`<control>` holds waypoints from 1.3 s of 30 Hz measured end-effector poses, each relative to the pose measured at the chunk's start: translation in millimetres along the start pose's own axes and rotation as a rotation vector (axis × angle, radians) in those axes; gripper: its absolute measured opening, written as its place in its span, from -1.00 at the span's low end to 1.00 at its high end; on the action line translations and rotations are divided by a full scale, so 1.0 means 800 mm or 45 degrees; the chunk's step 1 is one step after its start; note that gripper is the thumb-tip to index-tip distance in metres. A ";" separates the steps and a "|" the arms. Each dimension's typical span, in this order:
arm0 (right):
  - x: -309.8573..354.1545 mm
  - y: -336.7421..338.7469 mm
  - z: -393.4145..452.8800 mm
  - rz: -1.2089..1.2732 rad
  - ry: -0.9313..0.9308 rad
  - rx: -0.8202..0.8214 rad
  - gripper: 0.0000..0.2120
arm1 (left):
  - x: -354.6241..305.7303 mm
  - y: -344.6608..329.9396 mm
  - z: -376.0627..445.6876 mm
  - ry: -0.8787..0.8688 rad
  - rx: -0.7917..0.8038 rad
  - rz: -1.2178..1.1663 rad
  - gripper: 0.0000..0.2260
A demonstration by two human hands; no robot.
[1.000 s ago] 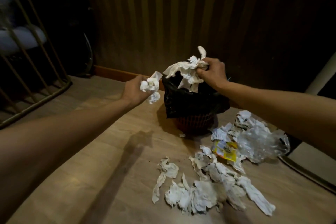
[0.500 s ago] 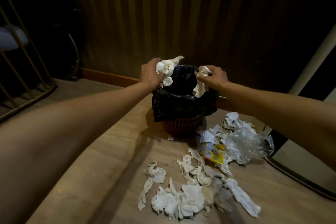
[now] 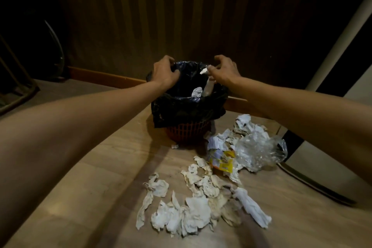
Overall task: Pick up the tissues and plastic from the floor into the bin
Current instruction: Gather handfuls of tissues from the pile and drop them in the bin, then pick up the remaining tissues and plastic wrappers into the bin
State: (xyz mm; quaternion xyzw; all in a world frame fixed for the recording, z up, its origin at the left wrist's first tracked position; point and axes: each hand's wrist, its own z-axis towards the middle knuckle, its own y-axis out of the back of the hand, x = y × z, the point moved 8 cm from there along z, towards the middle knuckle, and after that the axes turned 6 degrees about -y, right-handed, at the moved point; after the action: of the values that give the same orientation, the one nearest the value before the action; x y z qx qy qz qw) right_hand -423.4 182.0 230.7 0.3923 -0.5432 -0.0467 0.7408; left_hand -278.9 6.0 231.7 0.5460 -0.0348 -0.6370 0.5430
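Observation:
An orange mesh bin [image 3: 187, 130] with a black liner [image 3: 181, 106] stands on the wooden floor by the wall. My left hand [image 3: 165, 72] hovers over the bin's left rim, fingers curled apart and holding nothing. Over the right rim, my right hand [image 3: 224, 72] pinches the top of a white tissue strip [image 3: 208, 86] that hangs down into the bin. Another tissue [image 3: 196, 91] lies inside the liner. Several crumpled tissues [image 3: 191, 213] are scattered on the floor in front. A clear plastic bag [image 3: 259, 151] and a yellow wrapper [image 3: 223, 162] lie right of the bin.
A dark striped wall with wooden skirting [image 3: 104, 76] runs behind the bin. A metal rack [image 3: 18, 90] stands at the far left. A white panel [image 3: 358, 90] and a dark floor strip [image 3: 314, 183] border the right side.
Both hands moved in over the bin's mouth. The left hand let go of its tissue wad. The right hand's big bunch is gone; only one strip hangs from it.

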 end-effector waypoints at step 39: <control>-0.292 -0.140 -0.162 -1.328 0.447 1.138 -0.53 | 0.217 -0.222 -0.253 -0.510 1.134 0.792 -0.49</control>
State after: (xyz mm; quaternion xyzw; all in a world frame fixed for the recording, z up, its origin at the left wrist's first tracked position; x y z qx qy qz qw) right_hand -369.1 289.2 -32.4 0.8695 -0.1244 -0.1039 0.4666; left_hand -214.1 62.6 -77.0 0.5549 -0.5605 -0.4622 0.4053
